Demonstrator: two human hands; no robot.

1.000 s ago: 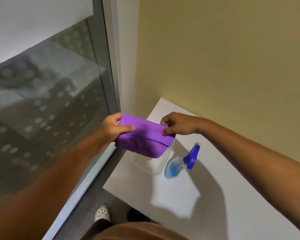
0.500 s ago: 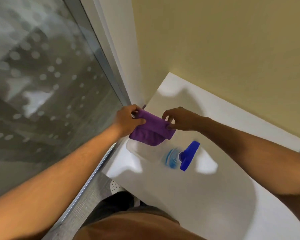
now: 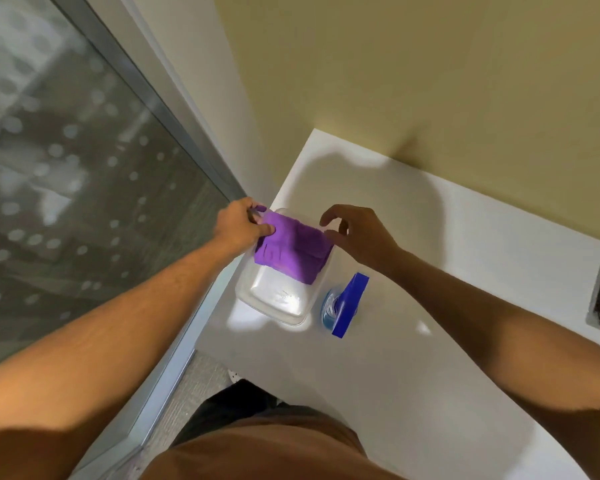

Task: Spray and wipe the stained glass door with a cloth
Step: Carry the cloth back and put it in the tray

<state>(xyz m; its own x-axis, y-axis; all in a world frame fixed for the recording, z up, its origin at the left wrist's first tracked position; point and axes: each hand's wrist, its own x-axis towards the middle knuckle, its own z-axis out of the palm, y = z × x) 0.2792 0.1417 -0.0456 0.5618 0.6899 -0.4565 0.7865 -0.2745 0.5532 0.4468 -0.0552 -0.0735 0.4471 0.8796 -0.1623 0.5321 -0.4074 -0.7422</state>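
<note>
The left hand (image 3: 242, 226) pinched the folded cloth (image 3: 293, 249) over the far end of the tub (image 3: 274, 301) on the worktop (image 3: 413, 358); the right hand (image 3: 359, 237) hovered beside it, fingers loosely curled, empty. Dropped carelessly, the cloth could unfold or knock the bottle (image 3: 343, 304) nearby.
</note>
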